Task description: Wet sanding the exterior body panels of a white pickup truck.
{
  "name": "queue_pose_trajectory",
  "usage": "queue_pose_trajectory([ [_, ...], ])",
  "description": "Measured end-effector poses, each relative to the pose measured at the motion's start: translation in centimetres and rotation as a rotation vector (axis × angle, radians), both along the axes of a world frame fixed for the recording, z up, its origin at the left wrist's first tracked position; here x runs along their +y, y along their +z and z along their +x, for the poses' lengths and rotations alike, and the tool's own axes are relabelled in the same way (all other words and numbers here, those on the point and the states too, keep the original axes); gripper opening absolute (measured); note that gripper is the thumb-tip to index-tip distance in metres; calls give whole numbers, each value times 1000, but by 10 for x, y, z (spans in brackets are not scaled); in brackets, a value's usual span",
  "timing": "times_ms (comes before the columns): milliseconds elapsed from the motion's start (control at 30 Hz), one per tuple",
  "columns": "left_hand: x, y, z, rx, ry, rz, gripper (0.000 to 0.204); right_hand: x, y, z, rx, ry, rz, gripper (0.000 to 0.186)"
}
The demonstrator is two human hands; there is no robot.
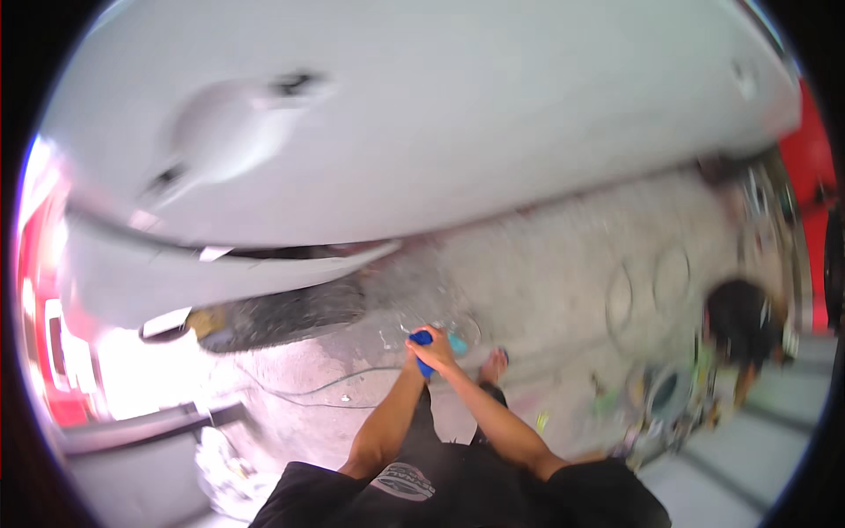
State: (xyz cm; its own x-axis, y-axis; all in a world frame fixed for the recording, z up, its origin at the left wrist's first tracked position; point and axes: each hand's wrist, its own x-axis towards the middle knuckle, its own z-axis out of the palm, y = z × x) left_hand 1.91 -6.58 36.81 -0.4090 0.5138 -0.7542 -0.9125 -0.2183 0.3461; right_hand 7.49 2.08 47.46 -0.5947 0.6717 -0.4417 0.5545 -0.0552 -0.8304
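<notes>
In front of my body, over the floor, my two hands are pressed together around a bright blue cloth (422, 338). My left hand (411, 347) closes on it from the left, and my right hand (437, 351) wraps over it from the right. Part of the cloth sticks out below the hands; blur hides its folds. Just beyond my right hand a teal thing (457, 343) shows low down, its kind unclear. Across the upper view stretches a pale grey vehicle body panel (458, 114) with a recessed handle (231, 123); both hands are apart from it.
A dark tyre (290, 314) sits under the panel at left. Thin cables (334, 385) trail over the concrete floor (546, 264). Another person (744, 321) is low at the right, near scattered items and a round bucket-like container (669, 392). White crumpled plastic (224, 466) lies lower left.
</notes>
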Motion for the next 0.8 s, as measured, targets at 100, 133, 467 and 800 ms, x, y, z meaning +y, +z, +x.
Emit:
queue_pose_trajectory([
  [100,0,46,-13,69,226,110,44,6,77,-29,-38,218,147,44],
  [133,10,63,-18,94,269,161,44,11,84,-38,42,263,209,36],
  [467,-65,215,-199,669,570,966,45,-79,314,-190,590,613,301,19],
  [800,-37,725,-324,1237,1210,307,47,-64,724,-367,1285,397,939,21],
])
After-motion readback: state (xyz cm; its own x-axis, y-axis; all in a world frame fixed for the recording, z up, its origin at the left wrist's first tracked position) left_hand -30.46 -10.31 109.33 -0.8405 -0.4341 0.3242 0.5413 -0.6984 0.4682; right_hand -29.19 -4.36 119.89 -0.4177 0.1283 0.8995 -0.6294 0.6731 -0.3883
